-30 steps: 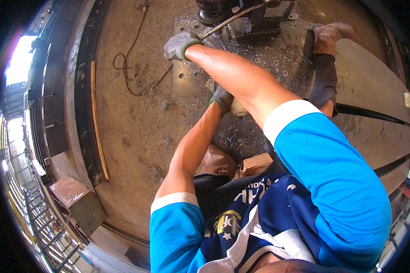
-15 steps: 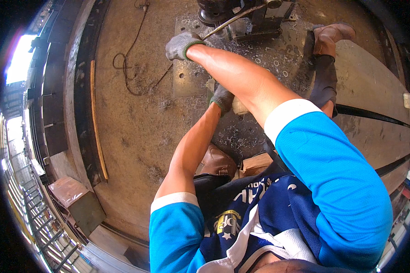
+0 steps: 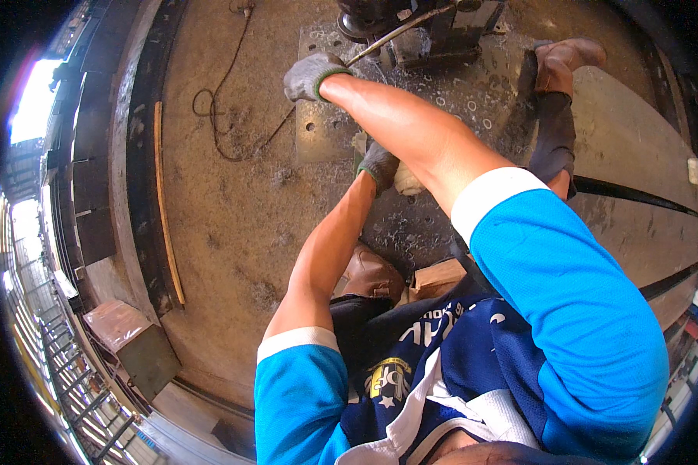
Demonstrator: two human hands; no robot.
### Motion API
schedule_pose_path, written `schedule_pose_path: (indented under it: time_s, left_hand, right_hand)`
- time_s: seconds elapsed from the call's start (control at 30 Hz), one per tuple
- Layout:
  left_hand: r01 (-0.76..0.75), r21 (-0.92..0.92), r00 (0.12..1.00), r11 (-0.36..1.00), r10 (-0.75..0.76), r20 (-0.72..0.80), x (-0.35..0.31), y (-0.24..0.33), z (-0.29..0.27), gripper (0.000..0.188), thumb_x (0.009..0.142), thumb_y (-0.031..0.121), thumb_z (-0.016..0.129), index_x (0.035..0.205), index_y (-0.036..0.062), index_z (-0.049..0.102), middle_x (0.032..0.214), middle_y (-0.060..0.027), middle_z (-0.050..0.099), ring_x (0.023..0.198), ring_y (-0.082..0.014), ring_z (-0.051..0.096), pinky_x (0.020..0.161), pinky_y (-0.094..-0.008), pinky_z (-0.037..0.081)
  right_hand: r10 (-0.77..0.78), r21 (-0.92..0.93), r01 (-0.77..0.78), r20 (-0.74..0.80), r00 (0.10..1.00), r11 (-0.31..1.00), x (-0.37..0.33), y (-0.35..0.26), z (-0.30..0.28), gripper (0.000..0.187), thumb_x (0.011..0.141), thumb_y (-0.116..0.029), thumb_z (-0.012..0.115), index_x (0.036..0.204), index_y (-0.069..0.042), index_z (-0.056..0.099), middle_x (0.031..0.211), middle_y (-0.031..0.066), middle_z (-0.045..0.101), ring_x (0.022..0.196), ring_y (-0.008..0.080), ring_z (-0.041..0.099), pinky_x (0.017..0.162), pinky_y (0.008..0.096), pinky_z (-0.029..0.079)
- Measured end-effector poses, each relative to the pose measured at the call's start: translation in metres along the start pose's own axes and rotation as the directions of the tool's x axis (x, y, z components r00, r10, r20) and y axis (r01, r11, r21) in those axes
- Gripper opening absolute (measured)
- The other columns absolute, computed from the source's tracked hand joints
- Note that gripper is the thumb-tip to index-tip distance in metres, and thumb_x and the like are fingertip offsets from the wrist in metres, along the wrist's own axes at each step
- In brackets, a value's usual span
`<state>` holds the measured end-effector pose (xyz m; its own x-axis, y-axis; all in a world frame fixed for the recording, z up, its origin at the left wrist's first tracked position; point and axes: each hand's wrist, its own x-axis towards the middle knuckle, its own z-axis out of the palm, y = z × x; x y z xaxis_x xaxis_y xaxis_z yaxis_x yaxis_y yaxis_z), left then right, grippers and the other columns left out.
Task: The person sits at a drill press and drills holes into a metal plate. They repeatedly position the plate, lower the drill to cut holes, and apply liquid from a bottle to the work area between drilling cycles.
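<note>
My right hand (image 3: 316, 77), in a grey glove with a green cuff, is closed around the end of a metal lever (image 3: 399, 31). The lever runs up and right to a dark machine (image 3: 442, 31) that looks like a drill, cut off by the top edge. Below it, my left hand (image 3: 379, 165), in a darker grey glove, is low beside a small pale flat piece (image 3: 360, 142). Its fingers are mostly hidden, partly behind my right forearm. Under that forearm shows a whitish rounded object (image 3: 408, 182). A metal plate with holes (image 3: 318, 143) lies beneath the hands, strewn with shavings.
A dark cable (image 3: 217, 128) loops across the floor at left. Long steel beams (image 3: 628, 147) lie at right, with a brown boot (image 3: 570, 58) nearby. A wood block (image 3: 438, 275) sits close to my body. A boxy metal piece (image 3: 136, 349) stands at lower left.
Almost nothing differs. My right hand and the lever have shifted very slightly to the right; my left hand stays in place.
</note>
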<state>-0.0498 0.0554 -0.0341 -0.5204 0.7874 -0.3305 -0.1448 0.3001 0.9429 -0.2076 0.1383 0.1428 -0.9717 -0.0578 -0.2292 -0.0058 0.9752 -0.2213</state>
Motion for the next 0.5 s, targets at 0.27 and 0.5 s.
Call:
schedule_pose_path:
  time_s: [0.27, 0.5]
  left_hand:
    - [0.088, -0.001, 0.995, 0.996, -0.088, -0.038, -0.001, 0.005, -0.002, 0.058, 0.105, 0.031, 0.059, 0.151, -0.0021, 0.046, 0.151, -0.0170, 0.054, 0.132, -0.0260, 0.053, 0.110, -0.0381, 0.041]
    - [0.046, -0.113, 0.997, 0.993, -0.052, -0.048, -0.006, 0.014, 0.001, 0.057, 0.104, 0.029, 0.059, 0.150, -0.0032, 0.047, 0.152, -0.0182, 0.053, 0.132, -0.0263, 0.052, 0.111, -0.0374, 0.040]
  right_hand:
    - [0.013, 0.019, -0.013, -0.018, 1.000, 1.000, 0.002, 0.001, 0.002, 0.046, 0.093, -0.051, 0.056, 0.119, -0.020, 0.078, 0.120, 0.0083, 0.076, 0.110, 0.0336, 0.072, 0.087, 0.0535, 0.057]
    - [0.014, 0.008, -0.014, 0.013, 1.000, 1.000, 0.002, 0.001, 0.003, 0.047, 0.093, -0.050, 0.056, 0.119, -0.018, 0.078, 0.119, 0.0095, 0.077, 0.109, 0.0339, 0.073, 0.087, 0.0546, 0.057]
